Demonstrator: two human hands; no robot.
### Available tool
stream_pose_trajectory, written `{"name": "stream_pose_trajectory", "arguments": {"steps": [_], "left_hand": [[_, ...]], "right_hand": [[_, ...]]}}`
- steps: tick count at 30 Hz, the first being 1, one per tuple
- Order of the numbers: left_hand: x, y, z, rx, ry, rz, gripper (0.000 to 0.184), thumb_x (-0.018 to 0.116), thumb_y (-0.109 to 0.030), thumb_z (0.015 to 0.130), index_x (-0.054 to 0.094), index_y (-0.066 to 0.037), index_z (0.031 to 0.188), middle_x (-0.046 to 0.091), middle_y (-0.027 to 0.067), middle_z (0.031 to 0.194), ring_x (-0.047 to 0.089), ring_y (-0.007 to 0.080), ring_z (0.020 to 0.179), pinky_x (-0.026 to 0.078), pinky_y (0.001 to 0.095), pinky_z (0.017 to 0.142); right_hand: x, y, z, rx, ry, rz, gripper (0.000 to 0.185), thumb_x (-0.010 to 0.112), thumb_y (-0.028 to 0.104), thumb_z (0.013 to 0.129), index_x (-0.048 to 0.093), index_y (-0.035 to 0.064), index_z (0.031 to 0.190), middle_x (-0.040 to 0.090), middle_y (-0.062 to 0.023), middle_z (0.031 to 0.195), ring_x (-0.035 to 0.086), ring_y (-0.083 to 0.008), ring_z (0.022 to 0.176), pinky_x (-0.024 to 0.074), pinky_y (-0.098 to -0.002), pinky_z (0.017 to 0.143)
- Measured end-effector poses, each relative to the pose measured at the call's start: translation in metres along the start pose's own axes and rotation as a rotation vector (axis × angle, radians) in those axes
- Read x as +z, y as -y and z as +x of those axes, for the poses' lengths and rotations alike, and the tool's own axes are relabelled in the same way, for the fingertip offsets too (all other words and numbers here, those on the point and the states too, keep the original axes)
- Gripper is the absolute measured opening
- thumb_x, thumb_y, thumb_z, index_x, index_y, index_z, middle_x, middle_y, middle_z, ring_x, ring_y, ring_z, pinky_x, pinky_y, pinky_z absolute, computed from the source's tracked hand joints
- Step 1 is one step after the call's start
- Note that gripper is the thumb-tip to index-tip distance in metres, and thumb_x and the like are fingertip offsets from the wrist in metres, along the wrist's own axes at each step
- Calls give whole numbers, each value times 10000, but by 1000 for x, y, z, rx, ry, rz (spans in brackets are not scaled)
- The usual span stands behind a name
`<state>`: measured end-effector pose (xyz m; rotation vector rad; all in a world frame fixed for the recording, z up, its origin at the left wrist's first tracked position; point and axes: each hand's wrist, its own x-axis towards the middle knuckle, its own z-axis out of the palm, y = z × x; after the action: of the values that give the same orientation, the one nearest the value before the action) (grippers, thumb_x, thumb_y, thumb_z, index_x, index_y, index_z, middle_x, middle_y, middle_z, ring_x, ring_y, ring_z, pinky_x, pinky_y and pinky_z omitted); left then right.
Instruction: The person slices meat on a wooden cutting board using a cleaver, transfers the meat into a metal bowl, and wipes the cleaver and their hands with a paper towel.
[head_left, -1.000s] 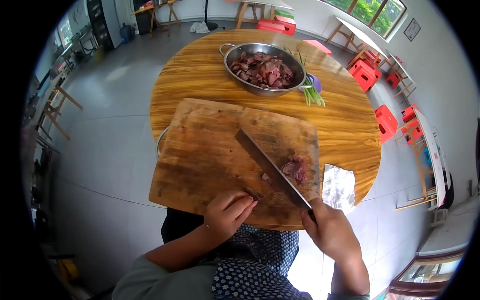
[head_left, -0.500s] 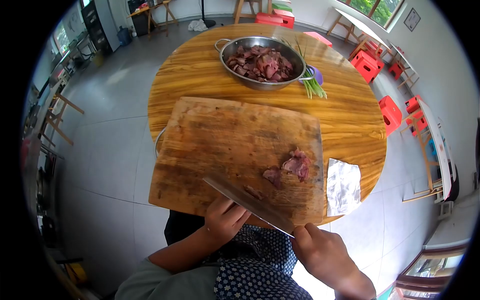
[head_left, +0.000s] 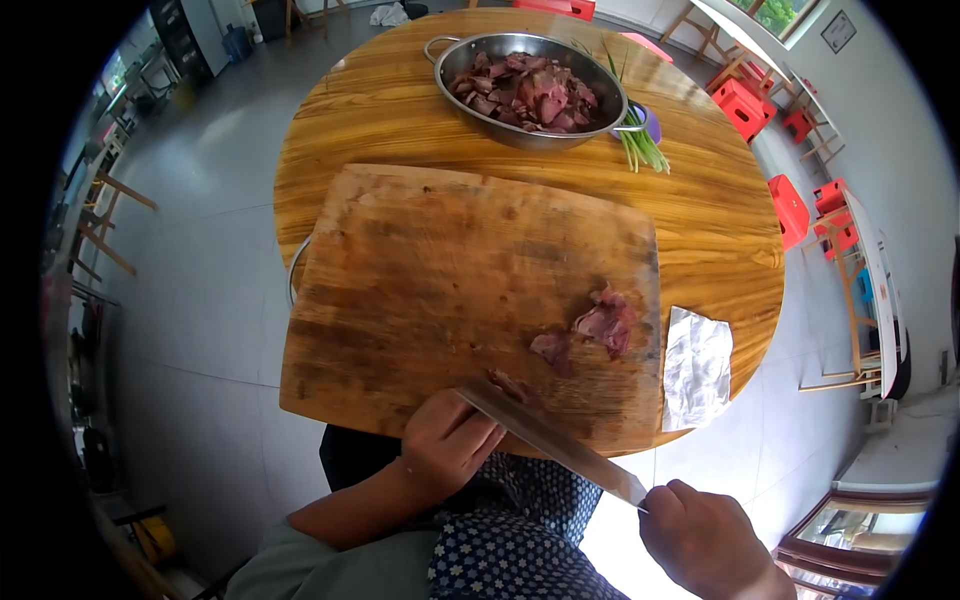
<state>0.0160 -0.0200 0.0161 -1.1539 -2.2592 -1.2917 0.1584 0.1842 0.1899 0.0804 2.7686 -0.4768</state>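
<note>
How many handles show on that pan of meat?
2: the left handle at the pan's left edge, the right handle at its right, by the green onions.

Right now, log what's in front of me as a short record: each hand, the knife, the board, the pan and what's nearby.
left hand: fingers curled at the board's near edge, by the blade; anything under them is hidden
right hand: gripping the knife's handle end
knife: long, grey metal blade, slanting over the board's near edge
board: brown wooden, bearing dark red meat pieces
pan: silver metal, two-handled, heaped with sliced red meat
nearby: green-and-white stalks beside the pan; crumpled silvery sheet right of the board
</note>
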Motion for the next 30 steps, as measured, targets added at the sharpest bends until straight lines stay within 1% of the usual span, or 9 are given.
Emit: {"name": "stream_pose_trajectory", "arguments": {"steps": [3, 5, 9, 13, 16, 17, 23, 29, 30], "left_hand": [[-1, -1, 4, 3, -14, -10, 265, 814, 4, 700, 717, 11, 946, 693, 163, 968, 686, 316, 842, 553, 371, 704], [-1, 1, 2, 3, -15, -17, 261, 810, 7, 704, 716, 9, 947, 695, 167, 971, 686, 321, 845, 555, 376, 709], [-1, 4, -6, 36, 10, 26, 258, 792, -79, 740, 728, 9, 975, 696, 168, 1006, 698, 315, 881, 581, 375, 723], [1, 4, -11, 41, -4, 25, 261, 798, -98, 733, 727, 9, 960, 699, 164, 987, 697, 324, 871, 578, 392, 741], [3, 3, -9, 34, -27, 43, 261, 800, -101, 727, 725, 6, 954, 698, 162, 984, 696, 314, 861, 577, 391, 738], [4, 3, -8, 31, -30, 42, 261, 800, -101, 727, 725, 6, 954, 698, 162, 984, 696, 314, 861, 577, 391, 738], [2, -1, 1, 14, -53, 22, 283, 837, -41, 669, 726, -12, 928, 691, 143, 920, 689, 310, 810, 559, 385, 681], [4, 1, -1, -3, -41, 36, 293, 839, -50, 676, 730, -10, 944, 699, 149, 920, 691, 300, 809, 562, 377, 683], [5, 4, -4, 26, -29, 47, 281, 803, -82, 741, 728, -8, 1002, 699, 152, 956, 696, 289, 815, 576, 365, 680]], "right_hand": [[-1, 1, 15, -12, 51, 13, 54, 558, 85, 930, 512, 60, 938, 552, -134, 768, 599, -361, 643, 473, -475, 543], [1, 3, 28, -73, 178, -100, 144, 622, 116, 901, 526, 20, 950, 591, -108, 774, 643, -300, 643, 506, -428, 537], [6, 19, 54, -74, 226, -137, 133, 615, 93, 883, 516, 22, 935, 570, -112, 771, 640, -297, 628, 498, -419, 515], [21, 11, 45, -132, 75, -86, 143, 618, 82, 858, 509, 25, 930, 565, -110, 773, 625, -295, 611, 487, -425, 516], [16, 8, 31, -64, 107, -128, 138, 618, 83, 864, 506, 31, 926, 561, -108, 770, 619, -298, 609, 485, -430, 524], [17, 6, 23, -37, -37, -62, 57, 556, 84, 924, 514, 55, 950, 548, -138, 766, 602, -354, 638, 469, -473, 533], [8, 4, 20, -74, -48, -83, 54, 554, 74, 913, 519, 51, 947, 550, -137, 766, 603, -351, 624, 472, -468, 522], [6, 3, 25, -74, -33, -67, 48, 554, 72, 911, 520, 53, 941, 557, -142, 769, 600, -356, 611, 477, -465, 518], [6, 3, 26, -71, -30, -69, 48, 554, 72, 911, 520, 53, 941, 557, -142, 769, 600, -356, 611, 477, -465, 518]]}}
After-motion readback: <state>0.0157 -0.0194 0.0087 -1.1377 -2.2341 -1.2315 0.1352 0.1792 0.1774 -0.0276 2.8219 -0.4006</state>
